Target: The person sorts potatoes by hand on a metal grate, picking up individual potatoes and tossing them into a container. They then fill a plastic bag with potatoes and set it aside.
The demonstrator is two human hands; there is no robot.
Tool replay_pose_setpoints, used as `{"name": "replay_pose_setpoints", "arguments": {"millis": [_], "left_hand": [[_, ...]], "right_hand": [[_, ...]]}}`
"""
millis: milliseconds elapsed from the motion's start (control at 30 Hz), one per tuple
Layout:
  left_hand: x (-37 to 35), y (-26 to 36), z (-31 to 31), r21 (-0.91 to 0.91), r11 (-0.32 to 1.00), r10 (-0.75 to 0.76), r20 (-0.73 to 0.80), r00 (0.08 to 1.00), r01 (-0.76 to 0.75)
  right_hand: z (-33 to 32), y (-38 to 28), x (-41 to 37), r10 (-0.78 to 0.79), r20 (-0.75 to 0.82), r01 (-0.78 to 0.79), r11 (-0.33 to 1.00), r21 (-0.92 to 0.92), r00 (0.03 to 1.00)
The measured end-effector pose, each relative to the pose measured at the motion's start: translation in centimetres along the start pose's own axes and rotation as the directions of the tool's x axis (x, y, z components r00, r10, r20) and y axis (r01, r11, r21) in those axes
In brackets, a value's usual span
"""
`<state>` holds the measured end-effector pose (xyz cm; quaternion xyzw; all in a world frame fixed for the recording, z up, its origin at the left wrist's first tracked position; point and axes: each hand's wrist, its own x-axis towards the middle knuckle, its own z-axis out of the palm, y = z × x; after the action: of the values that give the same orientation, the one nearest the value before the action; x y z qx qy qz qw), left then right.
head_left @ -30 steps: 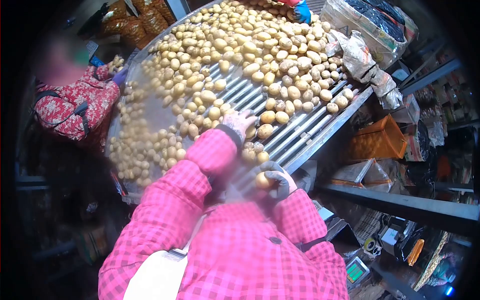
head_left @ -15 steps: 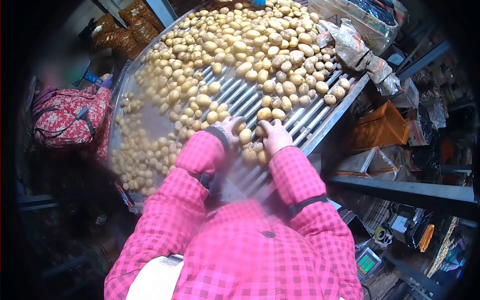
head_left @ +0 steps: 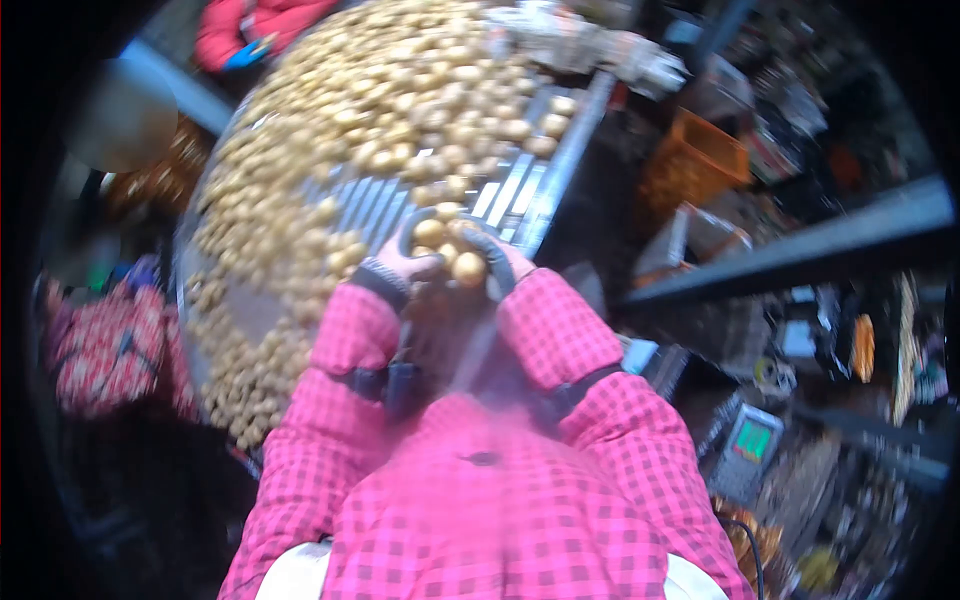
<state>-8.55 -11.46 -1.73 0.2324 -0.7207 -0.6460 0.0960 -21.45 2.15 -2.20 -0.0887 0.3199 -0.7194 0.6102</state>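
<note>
Gloved, my left hand [head_left: 408,252] curves around the left side of a small group of potatoes [head_left: 448,250]. From the other side, my right hand [head_left: 492,250] is cupped against the same group, so the potatoes sit between both palms. The hands are at the near edge of a slatted metal table [head_left: 556,180]. A large heap of potatoes [head_left: 380,90] covers much of its surface, with bare slats showing just beyond my hands. Motion blur softens the fingers and the potatoes.
A person in a patterned red jacket [head_left: 110,350] is at the left. Another person's red sleeve and blue glove [head_left: 243,55] show at the top left. On the right are an orange crate [head_left: 700,160], a metal beam [head_left: 800,240] and a scale with a green display [head_left: 750,450].
The view has swung, shifting the table left. My hands have come together around several potatoes near the table's edge. A second person's red sleeve has come into view at the top.
</note>
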Motion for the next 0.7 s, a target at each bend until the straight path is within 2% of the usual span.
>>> {"name": "replay_pose_setpoints", "arguments": {"millis": [33, 67, 133, 167, 200, 267, 300, 333, 367, 400, 433, 467, 500, 533, 567, 600, 633, 667, 700], "left_hand": [[0.5, 1.0, 1.8, -0.126, 0.992, 0.012, 0.067, 0.998, -0.003], [1.1, 1.4, 3.6, -0.133, 0.991, 0.008, 0.119, 0.993, 0.008], [2.3, 1.4, 7.5, -0.183, 0.983, 0.007, 0.216, 0.976, 0.033], [2.7, 1.2, 10.0, -0.173, 0.983, -0.007, 0.282, 0.959, 0.058], [3.3, 1.1, 11.9, -0.157, 0.985, -0.017, 0.331, 0.944, 0.072], [2.7, 2.4, 17.4, -0.139, 0.989, 0.015, 0.405, 0.914, 0.045], [3.3, 1.6, 20.1, -0.101, 0.995, 0.039, 0.486, 0.873, 0.012], [2.4, 3.0, 23.1, -0.107, 0.993, 0.021, 0.545, 0.838, 0.045], [1.5, 3.7, 26.0, -0.048, 0.996, -0.034, 0.594, 0.804, 0.078], [0.5, 3.9, 28.8, 0.000, 0.994, 0.081, 0.639, 0.765, -0.105], [-0.9, 5.3, 30.9, -0.032, 0.999, 0.045, 0.717, 0.695, -0.032], [-2.1, 5.3, 32.5, -0.114, 0.993, 0.080, 0.762, 0.642, 0.010], [-3.1, 4.1, 34.4, -0.133, 0.989, 0.139, 0.763, 0.631, -0.058], [-4.2, 3.3, 35.6, -0.228, 0.973, 0.159, 0.775, 0.612, 0.037], [-4.8, 2.9, 35.6, -0.086, 0.979, 0.187, 0.739, 0.647, -0.184], [-4.9, 2.0, 35.3, 0.046, 0.995, 0.024, 0.770, 0.637, -0.093], [-5.1, 1.7, 34.4, 0.083, 0.994, -0.008, 0.730, 0.683, -0.077], [-4.9, 1.7, 33.0, 0.067, 0.997, -0.027, 0.738, 0.674, -0.033], [-4.8, 1.7, 30.9, 0.046, 0.999, -0.038, 0.715, 0.698, 0.007]], "right_hand": [[-0.8, -0.9, -1.8, -0.026, -0.047, 0.027, 0.999, 0.018, 0.999], [-1.5, -1.6, -4.0, -0.048, -0.099, 0.052, 0.998, 0.042, 0.994], [-3.3, -2.6, -7.4, -0.198, -0.233, 0.185, 0.980, -0.075, 0.952], [-4.4, -2.8, -9.7, -0.209, -0.366, 0.206, 0.977, -0.047, 0.907], [-5.8, -3.0, -11.8, -0.227, -0.400, 0.225, 0.973, -0.052, 0.888], [-9.5, -2.5, -15.4, -0.319, -0.427, 0.370, 0.928, 0.039, 0.846], [-12.2, -2.1, -17.1, -0.323, -0.438, 0.389, 0.919, 0.068, 0.839], [-9.1, -3.9, -20.9, -0.198, -0.585, 0.341, 0.929, 0.145, 0.787], [-9.0, -5.0, -23.8, -0.141, -0.550, 0.298, 0.932, 0.208, 0.823], [-12.5, -3.7, -25.2, -0.387, -0.427, 0.450, 0.891, 0.054, 0.817], [-13.8, -3.1, -27.4, -0.546, -0.442, 0.455, 0.838, -0.301, 0.712], [-15.1, -2.4, -29.6, -0.689, -0.441, 0.305, 0.681, -0.666, 0.575], [-16.3, -1.8, -31.8, -0.802, -0.423, 0.072, 0.495, -0.866, 0.422], [-16.8, -1.6, -33.3, -0.630, -0.641, 0.358, 0.777, -0.518, 0.438], [-17.2, -1.4, -35.0, -0.409, -0.810, 0.632, 0.773, -0.062, 0.421], [-18.7, -0.3, -36.3, -0.399, -0.812, 0.675, 0.738, -0.009, 0.426], [-20.3, 0.9, -37.7, -0.390, -0.814, 0.715, 0.698, 0.044, 0.431], [-21.7, 2.1, -39.2, -0.380, -0.816, 0.751, 0.654, 0.096, 0.435], [-23.3, 3.7, -39.8, -0.153, -0.932, 0.753, 0.638, 0.160, 0.327]]}}
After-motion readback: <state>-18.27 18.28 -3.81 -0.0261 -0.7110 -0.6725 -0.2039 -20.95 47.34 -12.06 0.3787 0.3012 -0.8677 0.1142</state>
